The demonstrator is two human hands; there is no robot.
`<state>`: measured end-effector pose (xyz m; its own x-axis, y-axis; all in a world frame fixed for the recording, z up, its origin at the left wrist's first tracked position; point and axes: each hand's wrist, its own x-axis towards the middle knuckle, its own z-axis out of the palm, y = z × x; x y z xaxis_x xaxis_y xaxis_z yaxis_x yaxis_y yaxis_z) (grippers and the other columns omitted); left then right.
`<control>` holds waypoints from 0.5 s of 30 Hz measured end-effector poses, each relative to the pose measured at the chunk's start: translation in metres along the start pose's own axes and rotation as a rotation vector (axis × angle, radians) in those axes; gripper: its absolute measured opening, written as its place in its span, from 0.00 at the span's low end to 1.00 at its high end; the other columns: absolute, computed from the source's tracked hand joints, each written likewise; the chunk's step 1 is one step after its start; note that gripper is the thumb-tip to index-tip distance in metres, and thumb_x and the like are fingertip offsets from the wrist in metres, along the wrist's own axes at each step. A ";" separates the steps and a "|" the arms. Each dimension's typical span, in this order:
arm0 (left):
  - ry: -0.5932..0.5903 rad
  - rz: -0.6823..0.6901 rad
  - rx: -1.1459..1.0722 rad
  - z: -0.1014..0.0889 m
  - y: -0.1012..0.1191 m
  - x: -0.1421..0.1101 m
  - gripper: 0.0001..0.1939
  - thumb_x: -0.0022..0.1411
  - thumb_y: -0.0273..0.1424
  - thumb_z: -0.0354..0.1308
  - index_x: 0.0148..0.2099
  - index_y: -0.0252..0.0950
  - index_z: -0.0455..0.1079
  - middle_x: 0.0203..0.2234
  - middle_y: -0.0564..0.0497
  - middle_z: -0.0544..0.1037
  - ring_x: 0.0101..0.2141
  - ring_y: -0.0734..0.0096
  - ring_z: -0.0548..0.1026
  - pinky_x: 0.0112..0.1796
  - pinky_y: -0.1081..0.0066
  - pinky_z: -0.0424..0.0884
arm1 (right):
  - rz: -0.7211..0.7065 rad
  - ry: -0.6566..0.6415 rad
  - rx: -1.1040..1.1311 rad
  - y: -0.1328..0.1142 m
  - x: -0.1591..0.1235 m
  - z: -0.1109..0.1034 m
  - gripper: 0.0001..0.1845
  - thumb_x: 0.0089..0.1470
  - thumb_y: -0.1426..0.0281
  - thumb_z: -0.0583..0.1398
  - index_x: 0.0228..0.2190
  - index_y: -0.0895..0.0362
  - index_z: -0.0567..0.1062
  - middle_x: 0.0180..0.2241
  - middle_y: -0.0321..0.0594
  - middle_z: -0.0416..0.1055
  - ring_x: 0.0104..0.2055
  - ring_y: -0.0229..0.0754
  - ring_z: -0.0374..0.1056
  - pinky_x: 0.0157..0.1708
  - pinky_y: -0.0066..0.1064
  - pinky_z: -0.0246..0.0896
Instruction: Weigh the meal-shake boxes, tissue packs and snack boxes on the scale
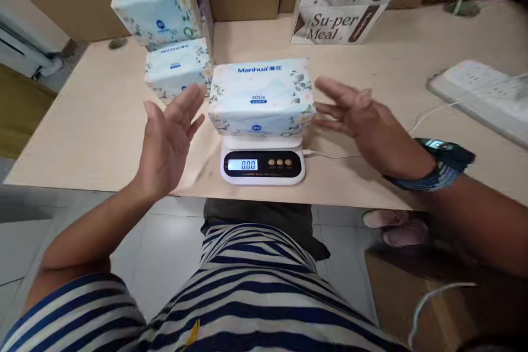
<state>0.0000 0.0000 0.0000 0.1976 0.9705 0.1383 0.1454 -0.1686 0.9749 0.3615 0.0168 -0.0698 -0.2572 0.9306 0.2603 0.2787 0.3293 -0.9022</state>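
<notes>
A light-blue floral tissue pack (259, 88) marked "Manhua" rests on a white digital scale (264, 176), whose lit display reads 0.00. My left hand (169, 143) is just left of the pack, palm turned toward it, fingers stretched out and holding nothing. On the opposite side, my right hand (350, 110) is held with its fingers extended close to the pack's right end; whether a fingertip touches it I cannot tell. A dark watch band circles my right wrist. The scale's top plate is mostly hidden under the pack.
Similar tissue packs (154, 8) are stacked at the back left. Two "Su-per Meal" boxes (334, 25) stand at the back. A white power strip (482, 88) lies on the right, and a thin white cable (338, 155) runs to the scale. The table's front edge is near me.
</notes>
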 end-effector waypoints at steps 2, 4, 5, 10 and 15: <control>0.068 0.030 -0.005 0.009 -0.005 0.016 0.45 0.61 0.77 0.47 0.66 0.58 0.77 0.75 0.61 0.69 0.80 0.56 0.56 0.79 0.53 0.58 | -0.056 0.035 -0.049 0.006 0.012 -0.007 0.47 0.65 0.28 0.43 0.75 0.35 0.60 0.80 0.39 0.54 0.74 0.58 0.68 0.67 0.58 0.74; 0.114 0.060 -0.011 0.018 -0.010 0.029 0.46 0.59 0.78 0.49 0.66 0.59 0.77 0.76 0.63 0.67 0.81 0.58 0.53 0.79 0.56 0.57 | -0.108 0.069 -0.077 0.013 0.021 -0.010 0.48 0.65 0.28 0.45 0.76 0.34 0.58 0.81 0.39 0.47 0.75 0.59 0.66 0.69 0.59 0.72; 0.126 0.075 -0.017 0.022 -0.013 0.034 0.46 0.59 0.78 0.49 0.66 0.59 0.76 0.76 0.65 0.65 0.82 0.60 0.51 0.80 0.59 0.56 | -0.135 0.083 -0.086 0.017 0.025 -0.010 0.47 0.65 0.28 0.46 0.76 0.33 0.58 0.82 0.38 0.44 0.76 0.59 0.64 0.70 0.58 0.70; 0.117 0.110 -0.030 0.026 -0.028 0.044 0.49 0.59 0.78 0.48 0.70 0.57 0.73 0.77 0.67 0.63 0.82 0.63 0.50 0.81 0.65 0.52 | -0.157 0.187 -0.063 0.033 0.025 -0.005 0.40 0.66 0.31 0.50 0.74 0.22 0.55 0.83 0.30 0.35 0.77 0.55 0.63 0.71 0.55 0.70; 0.095 0.126 -0.065 0.011 -0.042 0.044 0.40 0.67 0.73 0.47 0.66 0.58 0.77 0.72 0.68 0.71 0.79 0.68 0.58 0.81 0.66 0.53 | -0.114 0.260 -0.020 0.023 0.018 -0.004 0.32 0.64 0.30 0.53 0.67 0.11 0.63 0.80 0.15 0.47 0.76 0.52 0.65 0.71 0.54 0.71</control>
<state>0.0137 0.0479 -0.0365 0.1176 0.9549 0.2728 0.0615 -0.2811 0.9577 0.3668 0.0419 -0.0845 -0.0423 0.8962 0.4416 0.2808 0.4348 -0.8556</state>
